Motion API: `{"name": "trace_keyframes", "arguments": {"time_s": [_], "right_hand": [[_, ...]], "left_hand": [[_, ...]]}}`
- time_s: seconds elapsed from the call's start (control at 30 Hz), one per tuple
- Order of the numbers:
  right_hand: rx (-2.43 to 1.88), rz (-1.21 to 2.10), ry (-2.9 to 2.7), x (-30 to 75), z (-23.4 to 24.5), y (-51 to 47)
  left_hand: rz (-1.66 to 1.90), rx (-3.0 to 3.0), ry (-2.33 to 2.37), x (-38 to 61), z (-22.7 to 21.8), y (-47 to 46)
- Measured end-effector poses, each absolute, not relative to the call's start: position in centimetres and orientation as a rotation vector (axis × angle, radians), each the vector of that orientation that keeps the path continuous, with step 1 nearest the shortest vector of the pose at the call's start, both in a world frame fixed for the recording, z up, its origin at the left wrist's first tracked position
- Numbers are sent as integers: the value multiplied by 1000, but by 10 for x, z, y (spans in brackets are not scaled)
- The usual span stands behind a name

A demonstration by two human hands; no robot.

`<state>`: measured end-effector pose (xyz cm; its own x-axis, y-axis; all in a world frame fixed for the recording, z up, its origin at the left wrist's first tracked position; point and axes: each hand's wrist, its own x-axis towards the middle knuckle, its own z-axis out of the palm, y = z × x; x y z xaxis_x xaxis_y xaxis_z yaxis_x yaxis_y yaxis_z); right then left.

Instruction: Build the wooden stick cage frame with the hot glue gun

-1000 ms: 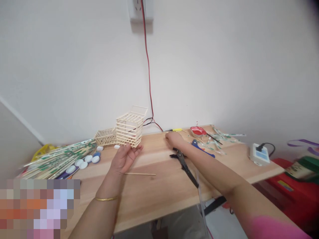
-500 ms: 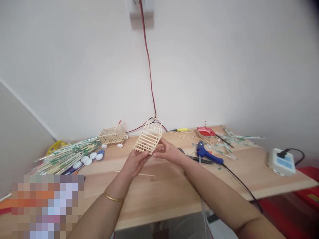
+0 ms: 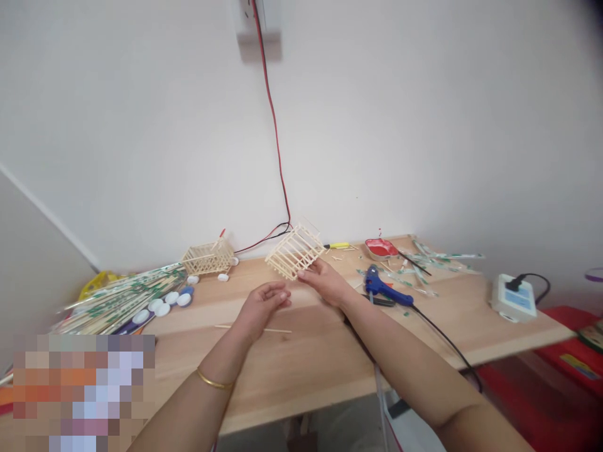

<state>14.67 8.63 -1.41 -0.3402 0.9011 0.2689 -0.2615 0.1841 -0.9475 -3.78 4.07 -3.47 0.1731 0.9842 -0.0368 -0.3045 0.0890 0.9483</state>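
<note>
A small slatted frame made of pale wooden sticks is tilted above the middle of the table. My right hand grips its lower right corner between thumb and fingers. Just below and left of it, my left hand is apart from the frame, fingers loosely curved and nothing visible in them. Beneath that hand a single thin stick lies on the wooden table. Farther left stands a finished-looking stick cart with white bottle-cap wheels.
Wrapped stick bundles and white caps lie at left. To the right are a blue glue gun with its cord, a red paint dish, a yellow-handled tool, plastic wrappers and a power strip.
My left hand has let go of the stick frame and dropped slightly away. My right hand has turned the frame and shifted it a little rightward. The view has moved slightly.
</note>
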Motion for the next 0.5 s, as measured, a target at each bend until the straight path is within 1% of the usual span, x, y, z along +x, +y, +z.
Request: {"name": "trace_keyframes", "arguments": {"time_s": [0.1,0.27,0.5], "right_hand": [[-661,1400,-1385,147,-15,85],[-665,1490,-1373,145,-16,82],[-644,1499,-1418,141,-16,80]], "left_hand": [[1169,1035,888,-36,-38,41],[1179,1051,925,-30,-31,36],[1160,1050,955,-24,-26,31]]}}
